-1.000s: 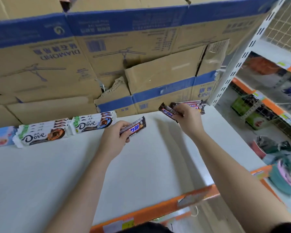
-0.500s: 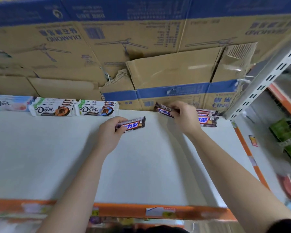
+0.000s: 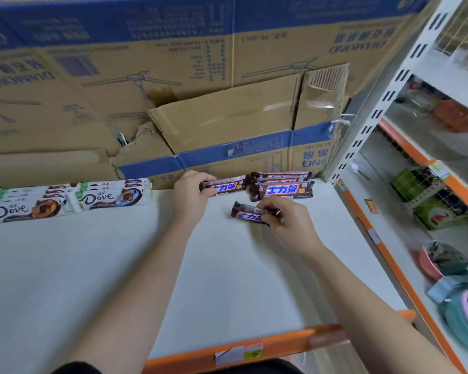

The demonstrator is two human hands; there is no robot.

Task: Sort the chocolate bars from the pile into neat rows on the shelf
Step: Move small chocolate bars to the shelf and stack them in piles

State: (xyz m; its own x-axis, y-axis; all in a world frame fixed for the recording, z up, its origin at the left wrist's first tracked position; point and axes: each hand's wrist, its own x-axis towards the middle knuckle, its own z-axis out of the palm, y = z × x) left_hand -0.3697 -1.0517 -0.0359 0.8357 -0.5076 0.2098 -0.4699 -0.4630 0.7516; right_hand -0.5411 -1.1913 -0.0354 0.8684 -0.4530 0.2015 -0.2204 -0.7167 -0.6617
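Note:
My left hand point(image 3: 191, 195) grips the left end of a brown Snickers bar point(image 3: 226, 186) at the back of the white shelf point(image 3: 92, 265), just left of a small stack of the same bars point(image 3: 281, 186). My right hand point(image 3: 289, 222) pinches another brown Snickers bar point(image 3: 247, 214), which lies a little in front of that stack. Two stacks of white Dove bars point(image 3: 25, 206) point(image 3: 111, 194) sit in a row at the back left.
Large cardboard boxes point(image 3: 227, 125) stand right behind the bars. A white perforated upright point(image 3: 376, 114) bounds the shelf on the right. An orange rail point(image 3: 254, 349) marks the front edge. Neighbouring shelves with goods point(image 3: 432, 206) lie to the right.
My left hand carried its bar right and back, up against the stack. My right hand drew forward from the stack with its bar, which now lies on the shelf.

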